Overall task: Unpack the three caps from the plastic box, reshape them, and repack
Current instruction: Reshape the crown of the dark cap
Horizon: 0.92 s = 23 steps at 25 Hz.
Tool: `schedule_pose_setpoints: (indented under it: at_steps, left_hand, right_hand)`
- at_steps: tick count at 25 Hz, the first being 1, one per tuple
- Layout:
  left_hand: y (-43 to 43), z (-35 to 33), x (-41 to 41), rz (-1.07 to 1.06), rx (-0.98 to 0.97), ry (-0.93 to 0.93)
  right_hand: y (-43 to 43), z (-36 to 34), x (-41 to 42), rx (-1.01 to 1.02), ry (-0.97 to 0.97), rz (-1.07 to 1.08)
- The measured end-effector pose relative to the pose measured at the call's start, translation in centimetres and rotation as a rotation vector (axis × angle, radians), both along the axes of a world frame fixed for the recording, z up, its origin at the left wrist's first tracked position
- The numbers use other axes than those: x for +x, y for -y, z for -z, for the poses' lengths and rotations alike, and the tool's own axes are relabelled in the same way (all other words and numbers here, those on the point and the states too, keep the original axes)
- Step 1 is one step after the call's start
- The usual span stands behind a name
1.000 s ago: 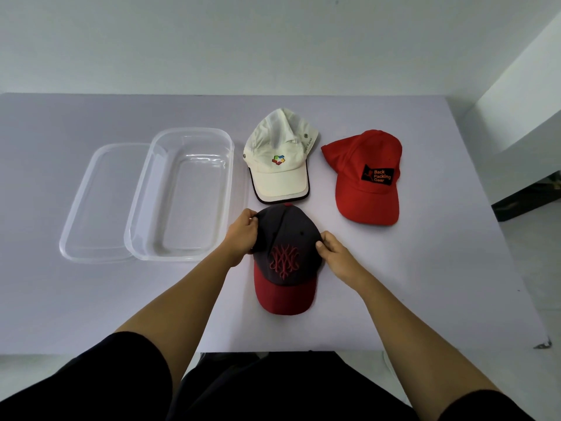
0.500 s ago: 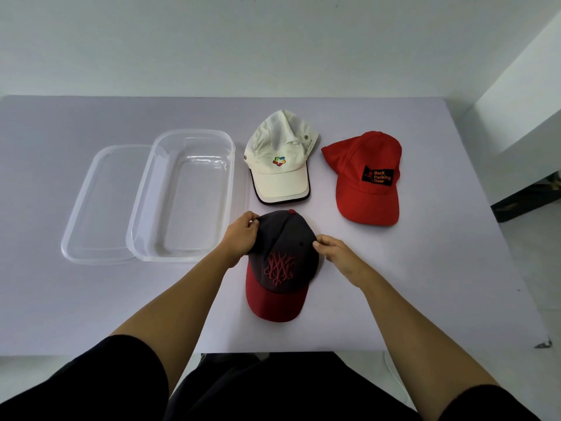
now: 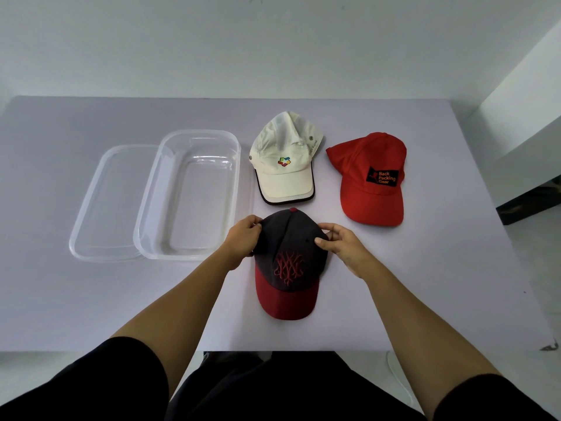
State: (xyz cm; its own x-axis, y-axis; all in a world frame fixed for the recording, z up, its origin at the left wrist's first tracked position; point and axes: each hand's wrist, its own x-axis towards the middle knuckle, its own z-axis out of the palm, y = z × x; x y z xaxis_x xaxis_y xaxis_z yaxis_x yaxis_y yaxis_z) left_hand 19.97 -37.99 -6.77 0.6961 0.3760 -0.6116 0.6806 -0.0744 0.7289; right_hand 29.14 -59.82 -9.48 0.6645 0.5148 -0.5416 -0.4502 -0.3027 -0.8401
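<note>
1. A dark grey fabric cap with a red brim and red embroidered emblem [image 3: 288, 262] lies on the pale lilac table [image 3: 91, 299], close to the near edge, brim pointing toward the person.
2. The left hand [image 3: 243, 241] pinches the left side of this cap's crown — thumb on top, fingers curled under the edge of the fabric.
3. The right hand [image 3: 343, 247] grips the crown's right side, thumb pressed on the dark fabric and fingers [image 3: 328, 227] bent around the rim.
4. Just beyond it sits a cream-white fabric cap with a dark-edged brim and a small multicoloured logo [image 3: 287, 165], its brim nearly touching the red button on top of the grey cap.
5. To the right of the white one, apart from it, rests an all-red fabric cap with a black patch reading "Back Packing Gear" [image 3: 372, 180].
6. The clear rectangular plastic box [image 3: 145, 214] stands open on the left with nothing inside — it sits just beside the white cap.
7. Its clear plastic lid [image 3: 91, 214] lies flat on the far left, partly tucked under the box's left edge.
</note>
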Motion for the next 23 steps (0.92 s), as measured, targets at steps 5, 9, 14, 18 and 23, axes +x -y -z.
schedule_pose_setpoints:
  at_steps: [5, 9, 14, 18, 23]
  left_hand:
    - [0.3, -0.4, 0.3, -0.013, 0.022, 0.036]
    - [0.5, -0.4, 0.7, 0.022, 0.059, 0.023]
    - [0.8, -0.5, 0.8, 0.020, 0.034, 0.041]
    - [0.8, -0.4, 0.8, 0.012, 0.043, 0.041]
    - [0.5, -0.5, 0.5, 0.055, 0.150, 0.047]
  right_hand:
    - [-0.7, -0.5, 0.5, -0.046, -0.093, -0.037]
    - [-1.4, -0.6, 0.9, -0.153, -0.048, -0.013]
    - [-1.5, -0.9, 0.6, -0.116, 0.033, -0.057]
    - [-1.8, -1.4, 0.6, -0.144, -0.047, -0.113]
    - [-2.1, -1.3, 0.9, -0.121, -0.069, -0.081]
